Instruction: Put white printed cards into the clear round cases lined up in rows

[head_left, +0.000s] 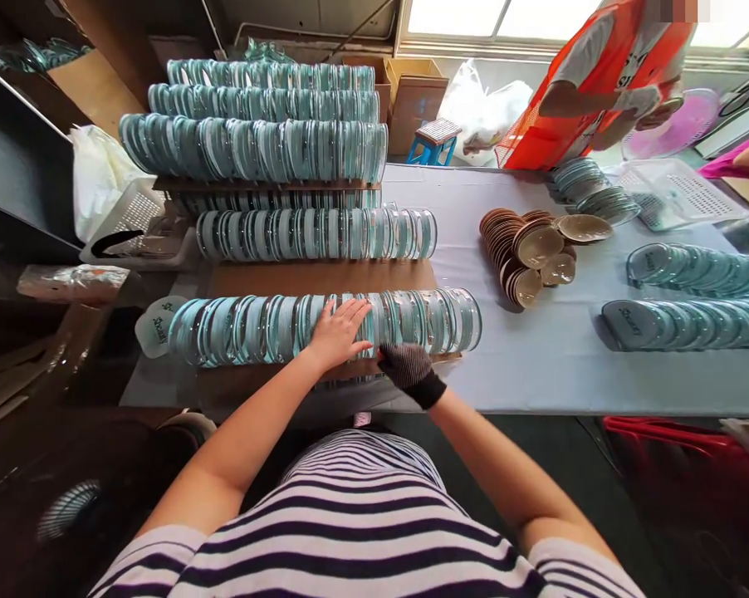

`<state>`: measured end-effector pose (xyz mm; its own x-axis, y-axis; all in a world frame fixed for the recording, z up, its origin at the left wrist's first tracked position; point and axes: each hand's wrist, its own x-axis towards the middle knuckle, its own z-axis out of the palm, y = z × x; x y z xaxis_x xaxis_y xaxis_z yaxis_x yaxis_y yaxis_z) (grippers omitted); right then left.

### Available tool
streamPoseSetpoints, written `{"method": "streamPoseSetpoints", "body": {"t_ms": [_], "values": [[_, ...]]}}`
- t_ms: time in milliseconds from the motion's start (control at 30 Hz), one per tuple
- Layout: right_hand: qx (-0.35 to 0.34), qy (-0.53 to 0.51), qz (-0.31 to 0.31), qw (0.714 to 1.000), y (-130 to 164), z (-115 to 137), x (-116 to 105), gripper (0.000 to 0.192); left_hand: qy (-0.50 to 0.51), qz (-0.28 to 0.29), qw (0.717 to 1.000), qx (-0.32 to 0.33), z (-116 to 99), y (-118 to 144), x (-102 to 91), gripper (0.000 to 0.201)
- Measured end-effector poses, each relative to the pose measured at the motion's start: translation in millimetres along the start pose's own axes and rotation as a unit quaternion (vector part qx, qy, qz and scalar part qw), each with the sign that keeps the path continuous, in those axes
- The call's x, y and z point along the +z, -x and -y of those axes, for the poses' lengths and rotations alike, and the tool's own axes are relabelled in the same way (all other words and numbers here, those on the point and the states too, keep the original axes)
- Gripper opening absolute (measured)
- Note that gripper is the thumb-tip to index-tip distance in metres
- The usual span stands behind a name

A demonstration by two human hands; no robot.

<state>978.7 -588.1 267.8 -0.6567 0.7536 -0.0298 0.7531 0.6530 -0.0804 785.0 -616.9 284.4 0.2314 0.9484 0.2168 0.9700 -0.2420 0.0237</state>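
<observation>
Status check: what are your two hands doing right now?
Left hand flat on nearest row of clear discs. Gloved right hand at its front edge. Nothing blocking.

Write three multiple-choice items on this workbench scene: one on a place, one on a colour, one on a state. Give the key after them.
1. Where does the left hand lie?
A. on the nearest row of clear discs
B. on the brown bowls
C. on the white basket

2. What colour is the glove on the right hand?
A. orange
B. black
C. white

3. How do the brown bowls stand on the table?
A. scattered singly
B. nested in a pile lying on its side
C. packed in a box

Key: 1 A, the bare palm rests flat on top of that row. 2 B, the knit glove is dark. 3 B, the bowls overlap one inside another.
</observation>
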Motion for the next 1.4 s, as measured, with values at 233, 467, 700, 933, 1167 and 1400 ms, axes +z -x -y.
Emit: {"method": "streamPoseSetpoints", "body": {"t_ms": [233, 467, 700, 933, 1167, 1400], "values": [[0.006, 0.017, 0.048, 0.999, 15, 10, 62, 0.049, -0.009, -0.006, 1.000, -0.006, -3, 7, 0.2, 0.074], [0.085, 0.064, -0.095, 0.990, -20, -41, -59, 0.044, 0.000, -0.023, 1.000, 0.013, -28, -8, -3.0, 0.073], [-0.016, 0.116, 0.237, 0.965, -125, -57, -115, 0.037, 0.000, -0.003, 1.000, 0.025, -45, -24, 13.7, 0.069], [-0.097, 0.154, 0.229, 0.956, -131, -49, -113, 0.036, -0.016, -0.017, 0.999, 0.028, -41, -21, 17.5, 0.071], [-0.055, 0.043, 0.005, 0.998, -22, -64, -39, 0.032, -0.006, -0.024, 1.000, 0.018, -41, -22, 15.1, 0.068], [0.034, 0.000, -0.004, 0.999, 40, -49, 89, 0.038, -0.011, -0.023, 0.999, 0.020, -45, -18, 13.1, 0.068]]}}
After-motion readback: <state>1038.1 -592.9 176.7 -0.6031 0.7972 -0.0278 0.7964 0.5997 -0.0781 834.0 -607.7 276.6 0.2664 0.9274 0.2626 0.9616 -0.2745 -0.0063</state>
